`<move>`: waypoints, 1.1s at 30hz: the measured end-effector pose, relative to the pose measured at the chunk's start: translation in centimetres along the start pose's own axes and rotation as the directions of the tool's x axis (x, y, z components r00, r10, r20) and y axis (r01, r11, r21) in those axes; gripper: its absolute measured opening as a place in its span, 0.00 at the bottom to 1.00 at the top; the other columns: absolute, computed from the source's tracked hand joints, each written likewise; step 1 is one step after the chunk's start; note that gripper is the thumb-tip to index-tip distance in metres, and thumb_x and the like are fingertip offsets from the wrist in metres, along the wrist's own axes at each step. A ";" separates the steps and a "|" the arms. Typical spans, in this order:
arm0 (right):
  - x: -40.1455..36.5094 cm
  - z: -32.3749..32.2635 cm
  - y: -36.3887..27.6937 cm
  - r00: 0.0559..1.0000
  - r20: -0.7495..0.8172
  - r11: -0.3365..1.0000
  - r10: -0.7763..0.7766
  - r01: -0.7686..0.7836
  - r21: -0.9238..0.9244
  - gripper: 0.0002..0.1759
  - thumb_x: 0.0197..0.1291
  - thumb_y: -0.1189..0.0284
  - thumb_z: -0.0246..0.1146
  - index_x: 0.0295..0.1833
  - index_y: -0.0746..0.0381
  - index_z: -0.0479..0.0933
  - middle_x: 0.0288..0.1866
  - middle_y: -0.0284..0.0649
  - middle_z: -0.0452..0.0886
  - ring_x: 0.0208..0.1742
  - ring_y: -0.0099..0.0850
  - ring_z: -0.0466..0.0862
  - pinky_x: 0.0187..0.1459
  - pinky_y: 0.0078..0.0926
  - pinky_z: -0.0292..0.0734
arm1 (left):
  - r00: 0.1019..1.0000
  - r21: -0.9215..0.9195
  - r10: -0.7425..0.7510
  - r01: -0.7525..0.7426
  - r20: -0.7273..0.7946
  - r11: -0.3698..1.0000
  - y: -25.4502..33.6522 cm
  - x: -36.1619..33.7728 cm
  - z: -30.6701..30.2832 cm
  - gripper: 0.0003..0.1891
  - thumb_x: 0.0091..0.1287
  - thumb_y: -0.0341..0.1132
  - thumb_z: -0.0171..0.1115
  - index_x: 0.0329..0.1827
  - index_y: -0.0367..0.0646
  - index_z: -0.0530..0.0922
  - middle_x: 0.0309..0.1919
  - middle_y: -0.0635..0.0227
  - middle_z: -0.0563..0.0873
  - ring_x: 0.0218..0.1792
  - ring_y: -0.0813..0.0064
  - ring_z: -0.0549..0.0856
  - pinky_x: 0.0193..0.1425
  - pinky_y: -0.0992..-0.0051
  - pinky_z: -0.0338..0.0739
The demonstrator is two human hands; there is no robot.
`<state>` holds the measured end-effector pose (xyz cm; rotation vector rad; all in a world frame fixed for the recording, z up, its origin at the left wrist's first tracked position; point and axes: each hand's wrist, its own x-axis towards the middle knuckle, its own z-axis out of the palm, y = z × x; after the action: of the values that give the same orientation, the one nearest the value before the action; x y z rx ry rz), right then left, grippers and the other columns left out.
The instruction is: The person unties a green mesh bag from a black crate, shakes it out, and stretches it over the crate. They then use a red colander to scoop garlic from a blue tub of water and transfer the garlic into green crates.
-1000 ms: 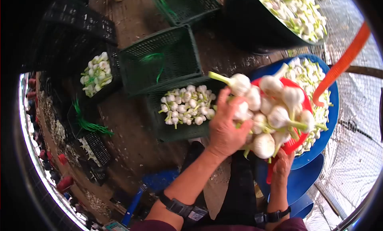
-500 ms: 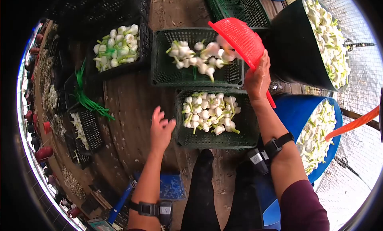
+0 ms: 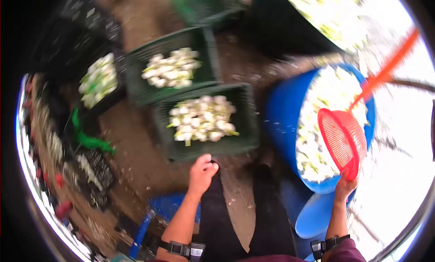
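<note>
My right hand [image 3: 345, 187] grips the rim of a red plastic colander [image 3: 358, 137], which is tipped on its side with its open face to the left. It is held over a blue tub [image 3: 283, 121] full of garlic bulbs [image 3: 312, 162] with green stem ends. My left hand [image 3: 202, 175] is in front of the near green crate [image 3: 176, 149], fingers loosely bent and apart from the thumb, with nothing visible in them. White garlic bulbs [image 3: 201, 119] are heaped in that crate. Behind it, another green crate [image 3: 140, 87] holds a smaller garlic heap [image 3: 172, 68].
A dark tub [image 3: 281, 26] with garlic stands at the back right. An orange hose [image 3: 385, 74] crosses the right side. At left are a black crate [image 3: 106, 101] of garlic and green netting [image 3: 93, 142]. A light-blue scoop-like piece [image 3: 315, 216] lies below the blue tub.
The colander has moved from above the far crate to the blue tub at right, and is no longer dropping bulbs. My left hand has come nearer my body. The view has turned right.
</note>
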<state>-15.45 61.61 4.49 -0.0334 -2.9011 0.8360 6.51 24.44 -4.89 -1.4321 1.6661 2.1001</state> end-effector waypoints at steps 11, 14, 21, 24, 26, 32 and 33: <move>3.3 -2.6 19.7 0.874 -0.104 0.826 0.476 -0.484 -0.289 0.27 0.44 0.77 0.53 0.55 0.62 0.63 0.40 0.56 0.76 0.41 0.50 0.77 0.41 0.39 0.72 | 0.861 0.607 0.262 -0.496 0.436 0.620 8.4 8.1 34.0 0.39 0.60 0.54 0.49 0.61 0.27 0.53 0.60 0.42 0.59 0.60 0.50 0.63 0.60 0.63 0.61; 2.9 1.2 24.4 0.897 -0.066 0.861 0.437 -0.439 -0.257 0.30 0.41 0.76 0.56 0.55 0.68 0.63 0.33 0.57 0.77 0.38 0.51 0.78 0.40 0.42 0.72 | 0.926 0.890 0.331 -0.300 0.184 0.345 6.9 13.0 36.9 0.46 0.55 0.58 0.53 0.62 0.27 0.48 0.58 0.40 0.60 0.61 0.47 0.59 0.65 0.63 0.51; 3.8 9.4 23.6 0.458 0.511 0.412 0.728 -0.887 0.209 0.14 0.44 0.77 0.55 0.40 0.66 0.76 0.24 0.48 0.78 0.27 0.35 0.80 0.30 0.32 0.74 | 0.993 0.653 -0.027 -0.055 0.116 0.755 4.3 15.9 38.8 0.55 0.49 0.62 0.59 0.67 0.38 0.35 0.66 0.54 0.47 0.66 0.61 0.52 0.67 0.65 0.46; -0.2 15.7 25.3 0.785 0.445 0.756 0.431 -0.583 0.296 0.11 0.45 0.78 0.53 0.35 0.67 0.77 0.24 0.47 0.78 0.28 0.34 0.80 0.30 0.30 0.74 | 0.948 0.301 -0.218 0.143 0.233 0.943 2.7 14.2 39.9 0.52 0.52 0.58 0.59 0.67 0.41 0.36 0.65 0.59 0.51 0.65 0.65 0.53 0.66 0.67 0.48; -2.1 18.0 26.7 0.884 0.463 0.984 0.067 -0.136 0.118 0.10 0.46 0.78 0.53 0.34 0.68 0.77 0.25 0.46 0.78 0.29 0.33 0.80 0.32 0.28 0.74 | 0.941 0.425 -0.028 -0.126 0.338 0.896 1.3 14.7 39.8 0.44 0.52 0.53 0.60 0.66 0.41 0.48 0.64 0.58 0.56 0.63 0.66 0.58 0.62 0.68 0.57; 0.5 10.7 17.8 0.549 0.639 0.066 0.539 -0.784 0.617 0.14 0.50 0.84 0.55 0.44 0.71 0.73 0.37 0.44 0.79 0.34 0.30 0.80 0.36 0.26 0.77 | 0.832 0.553 0.277 -0.532 0.480 0.641 2.8 9.8 40.3 0.30 0.50 0.43 0.63 0.55 0.38 0.67 0.53 0.57 0.71 0.54 0.66 0.70 0.57 0.72 0.64; 0.1 10.1 18.0 0.557 0.635 0.079 0.535 -0.781 0.619 0.14 0.50 0.84 0.55 0.44 0.71 0.73 0.37 0.44 0.79 0.34 0.30 0.80 0.36 0.26 0.77 | 0.798 0.568 0.339 -0.596 0.498 0.568 3.2 8.9 40.4 0.28 0.49 0.42 0.64 0.52 0.38 0.70 0.49 0.58 0.74 0.51 0.65 0.73 0.55 0.72 0.65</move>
<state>-17.02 71.52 -13.54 -1.3638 -2.0073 2.5639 -24.26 51.64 -10.60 -0.3643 2.4852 1.4111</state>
